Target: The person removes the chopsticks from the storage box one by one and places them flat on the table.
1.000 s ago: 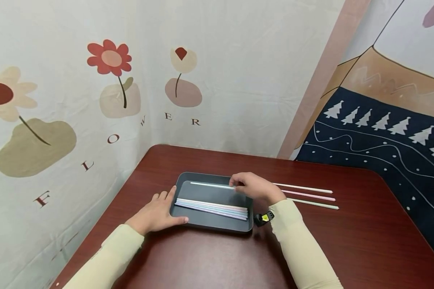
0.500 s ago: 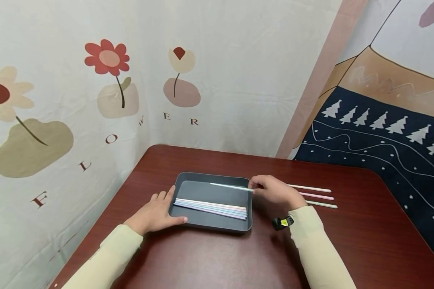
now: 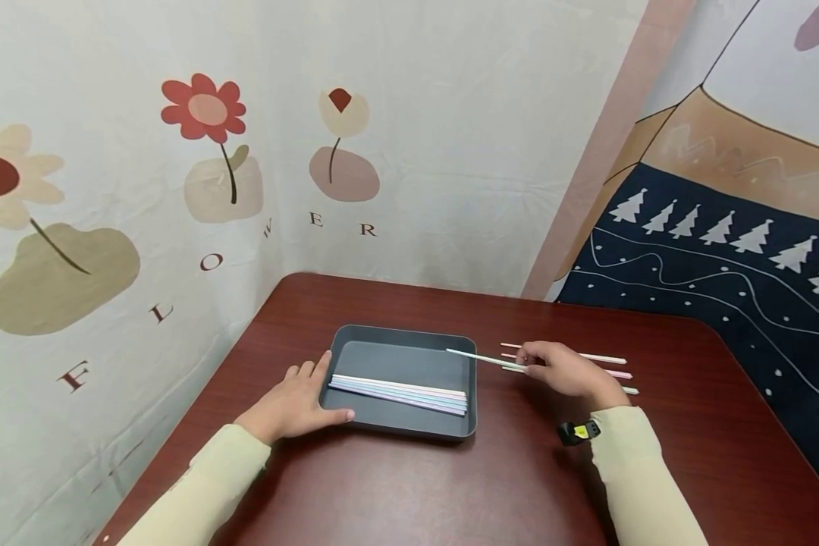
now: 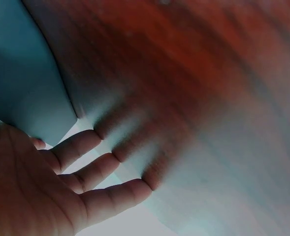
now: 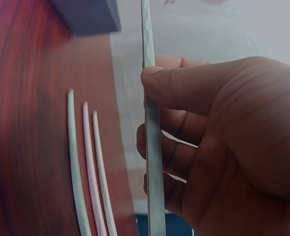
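Note:
My right hand (image 3: pixel 563 370) pinches a pale green chopstick (image 3: pixel 478 356) between thumb and fingers, right of the dark grey tray (image 3: pixel 382 355). The chopstick's left end reaches over the tray's right rim. In the right wrist view the thumb presses on the chopstick (image 5: pixel 155 147). Beneath that hand, three chopsticks lie side by side on the table: a whitish one (image 3: pixel 604 359), a pink one (image 3: pixel 621 374) and a pale green one (image 3: pixel 630 390). My left hand (image 3: pixel 293 402) rests with spread fingers at the tray's left edge. Inside the tray lies a row of several pastel chopsticks (image 3: pixel 399 395).
The reddish-brown table (image 3: pixel 409 485) carries the tray and the chopsticks. Behind it hangs a pale curtain (image 3: pixel 444 152) printed with flowers and letters. A dark blue cloth with white trees (image 3: pixel 717 265) hangs at the right.
My right hand has moved right, out of the tray's far side, drawing the pale green chopstick along. It now hovers by the three loose chopsticks. My left hand has stayed at the tray.

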The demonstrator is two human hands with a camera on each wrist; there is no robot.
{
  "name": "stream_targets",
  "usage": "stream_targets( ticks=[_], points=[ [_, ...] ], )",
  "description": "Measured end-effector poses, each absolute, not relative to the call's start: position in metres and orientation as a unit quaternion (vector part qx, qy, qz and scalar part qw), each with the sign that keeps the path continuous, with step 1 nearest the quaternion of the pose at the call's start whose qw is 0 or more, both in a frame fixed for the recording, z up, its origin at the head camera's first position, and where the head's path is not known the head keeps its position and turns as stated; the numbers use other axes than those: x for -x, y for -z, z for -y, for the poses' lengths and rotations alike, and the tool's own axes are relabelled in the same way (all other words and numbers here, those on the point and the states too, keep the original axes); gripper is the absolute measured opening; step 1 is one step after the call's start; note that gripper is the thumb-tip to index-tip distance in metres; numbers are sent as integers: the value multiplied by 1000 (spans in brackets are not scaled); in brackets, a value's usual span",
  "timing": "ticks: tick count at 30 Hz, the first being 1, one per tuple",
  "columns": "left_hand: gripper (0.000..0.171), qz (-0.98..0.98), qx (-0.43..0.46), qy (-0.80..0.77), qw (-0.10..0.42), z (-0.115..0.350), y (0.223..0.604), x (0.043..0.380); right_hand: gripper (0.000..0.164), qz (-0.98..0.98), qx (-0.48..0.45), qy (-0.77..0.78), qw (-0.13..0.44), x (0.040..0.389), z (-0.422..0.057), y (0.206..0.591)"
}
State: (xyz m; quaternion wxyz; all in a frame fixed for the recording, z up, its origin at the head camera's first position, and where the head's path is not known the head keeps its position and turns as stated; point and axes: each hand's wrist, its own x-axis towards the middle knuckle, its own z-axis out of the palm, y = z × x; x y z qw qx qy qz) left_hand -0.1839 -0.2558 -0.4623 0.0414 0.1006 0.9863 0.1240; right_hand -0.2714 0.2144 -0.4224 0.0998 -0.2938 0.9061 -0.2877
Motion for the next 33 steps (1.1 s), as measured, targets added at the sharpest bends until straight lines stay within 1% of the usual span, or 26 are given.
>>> stream_targets(
  ticks=[8, 17, 22, 33],
  points=[
    [128, -986, -101, -123, 44, 255, 463, 183, 14, -917, 277, 271, 97, 262, -251, 433],
    [128, -986, -97, -129, 49, 254, 459, 183, 17, -931, 262, 243, 76, 256, -280, 439],
    [128, -986, -95, -127, 47, 254, 460, 184, 17, -936, 255, 233, 69, 254, -288, 442],
    [128, -986, -96, -128, 47, 254, 460, 183, 18, -941, 247, 219, 78, 252, -294, 450]
  ],
)
